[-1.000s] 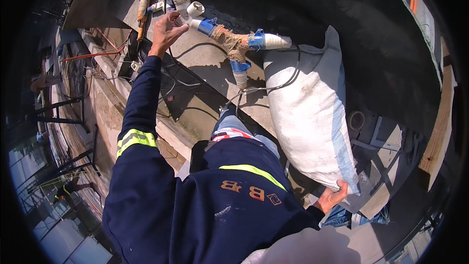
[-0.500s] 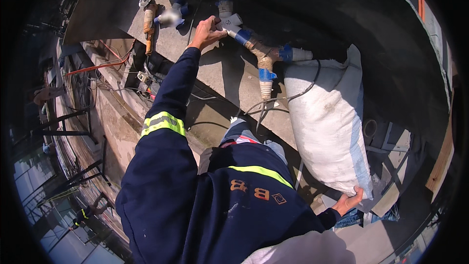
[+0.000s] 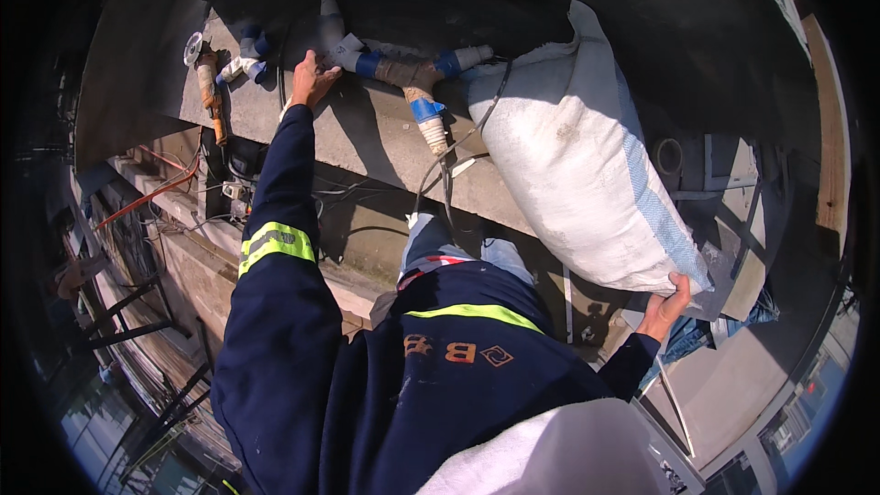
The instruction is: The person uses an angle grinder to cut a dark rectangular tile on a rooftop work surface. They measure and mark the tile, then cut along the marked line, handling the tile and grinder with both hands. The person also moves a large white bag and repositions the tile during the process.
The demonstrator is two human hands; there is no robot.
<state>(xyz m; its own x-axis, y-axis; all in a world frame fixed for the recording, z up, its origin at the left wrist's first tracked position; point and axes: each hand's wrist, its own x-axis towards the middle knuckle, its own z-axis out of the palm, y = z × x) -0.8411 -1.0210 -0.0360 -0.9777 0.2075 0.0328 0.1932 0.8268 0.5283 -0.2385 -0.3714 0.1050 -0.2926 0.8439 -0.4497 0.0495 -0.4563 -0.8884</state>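
Note:
My left hand (image 3: 313,82) reaches far forward to the white end of a taped blue and white power splitter (image 3: 417,73) lying on the concrete ledge. Its thumb and fingers are closed around that end, partly hiding it. On the right, a full white woven sack (image 3: 573,151) with a light blue stripe leans at a slant. My right hand (image 3: 665,307) grips the sack's near lower corner, thumb on top and the other fingers hidden underneath. A dark cable (image 3: 486,119) runs across the sack's left edge and past the splitter.
An orange angle grinder (image 3: 211,96) rests on the ledge (image 3: 380,128) at the far left, with another blue and white splitter (image 3: 246,64) beside it. Cables and an orange hose (image 3: 147,206) lie below. Wooden boards (image 3: 830,147) stand at the right edge; a dark wall rises behind.
My view has turned, so the ledge, splitter and sack sit differently in the picture. My left hand stays at the splitter's end. My right hand keeps its grip on the sack's corner.

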